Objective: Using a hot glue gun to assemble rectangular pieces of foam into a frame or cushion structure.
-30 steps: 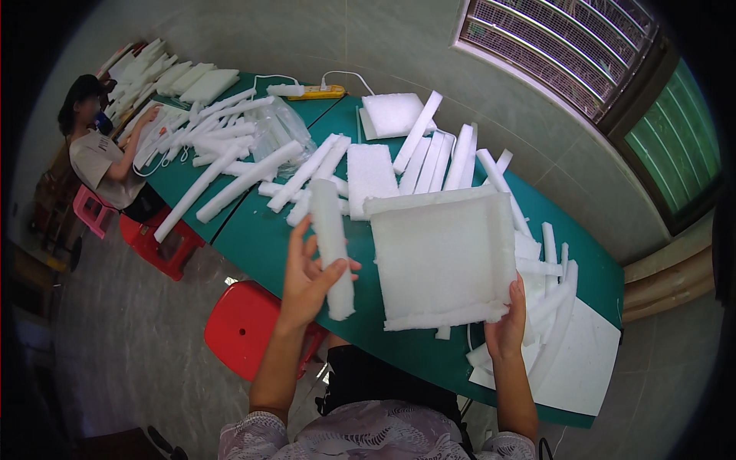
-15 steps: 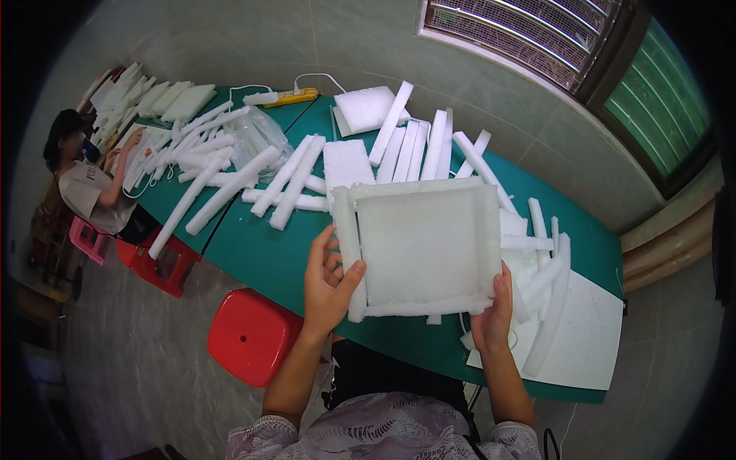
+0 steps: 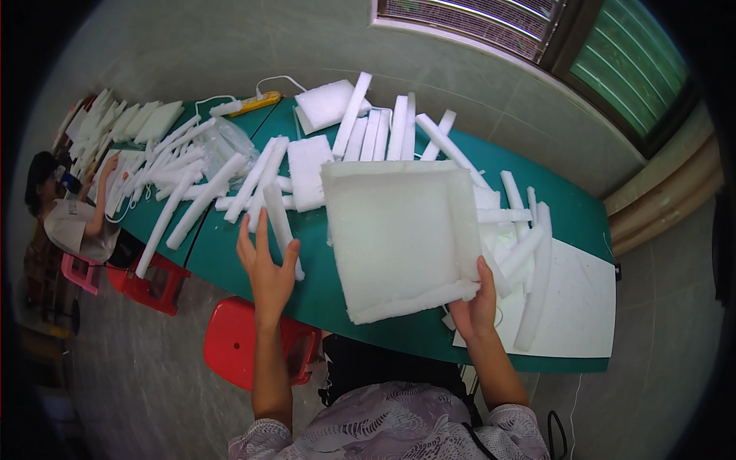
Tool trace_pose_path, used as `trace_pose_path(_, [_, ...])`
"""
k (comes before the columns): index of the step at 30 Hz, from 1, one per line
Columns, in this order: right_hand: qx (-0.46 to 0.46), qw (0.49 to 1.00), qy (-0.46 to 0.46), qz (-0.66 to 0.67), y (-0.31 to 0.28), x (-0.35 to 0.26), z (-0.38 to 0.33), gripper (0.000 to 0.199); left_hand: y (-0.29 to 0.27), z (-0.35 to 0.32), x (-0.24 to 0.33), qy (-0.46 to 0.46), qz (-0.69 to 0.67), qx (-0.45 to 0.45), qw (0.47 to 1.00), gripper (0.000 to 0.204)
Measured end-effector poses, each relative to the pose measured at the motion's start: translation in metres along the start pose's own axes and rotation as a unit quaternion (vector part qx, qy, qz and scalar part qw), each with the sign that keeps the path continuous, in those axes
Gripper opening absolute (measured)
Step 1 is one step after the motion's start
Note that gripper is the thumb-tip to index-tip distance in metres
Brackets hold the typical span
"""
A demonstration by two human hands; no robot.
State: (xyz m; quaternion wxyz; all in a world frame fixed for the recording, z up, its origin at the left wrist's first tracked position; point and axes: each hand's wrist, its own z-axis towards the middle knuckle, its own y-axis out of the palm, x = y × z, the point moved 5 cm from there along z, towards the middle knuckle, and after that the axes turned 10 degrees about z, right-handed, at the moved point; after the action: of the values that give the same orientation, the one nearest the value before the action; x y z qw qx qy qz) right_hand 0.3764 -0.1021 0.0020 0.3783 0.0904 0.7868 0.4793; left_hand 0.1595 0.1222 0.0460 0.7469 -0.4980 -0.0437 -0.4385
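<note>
A shallow white foam tray [image 3: 402, 230] is tilted up above the table, with raised foam edges at its far, right and near sides. My right hand [image 3: 477, 303] grips it at the near right corner, thumb up against the edge. On its left side the tray shows no raised strip. My left hand [image 3: 268, 276] is apart from the tray, fingers spread. A loose foam strip [image 3: 280, 226] lies just beyond it, between fingertips and thumb; whether they touch is hard to tell.
On the green table [image 3: 245, 264], several foam strips [image 3: 203, 201] lie piled at left, others [image 3: 383, 134] stand along the back. A white board [image 3: 575, 307] is at right, a yellow power strip [image 3: 257, 103] far back. Red stool [image 3: 238, 345] below. A person [image 3: 80, 222] sits far left.
My left hand has left the tray and moved left. The strip from the tray's left side has come away and is by that hand. My right hand keeps the tray. The view has shifted.
</note>
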Motion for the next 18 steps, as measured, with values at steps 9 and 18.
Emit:
trace_pose_path(9, [-0.042,0.991,0.068,0.109,0.021,0.060,-0.021,0.053,0.029,-0.118,0.056,-0.145,-0.616,-0.117,0.766,0.090])
trace_pose_path(18, [-0.182,0.949,0.010,-0.258,0.016,0.056,-0.037,0.052,0.011,-0.100,0.002,-0.234,-0.588,0.016,0.774,0.069])
